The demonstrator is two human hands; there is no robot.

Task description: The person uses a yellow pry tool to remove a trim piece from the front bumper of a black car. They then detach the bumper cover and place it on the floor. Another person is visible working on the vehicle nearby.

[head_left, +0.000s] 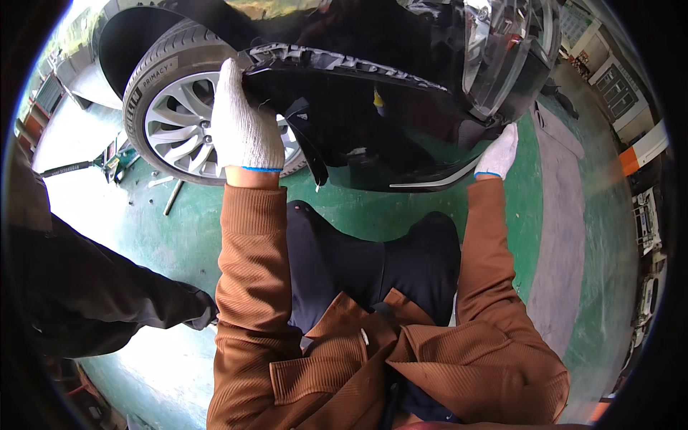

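A glossy black car bumper (401, 136) spans the space between my hands, its upper edge standing apart from the black fender (322, 29) above it. My left hand (247, 125), in a white knitted glove with a blue cuff edge, is closed on the bumper's left end beside the wheel (183, 118). At the far right end, below the headlight (502, 64), my right hand (498, 153) wears a matching glove and grips the bumper's edge. Its fingertips are mostly hidden behind the bumper. A silver trim strip (437, 181) runs along the bumper's lower part.
Another person's dark-trousered leg (107, 279) reaches in from the left, the shoe near my left forearm. A green floor jack (118, 159) with a long handle and a short rod (173, 197) are on the green floor (380, 215). Car parts (648, 222) line the right side.
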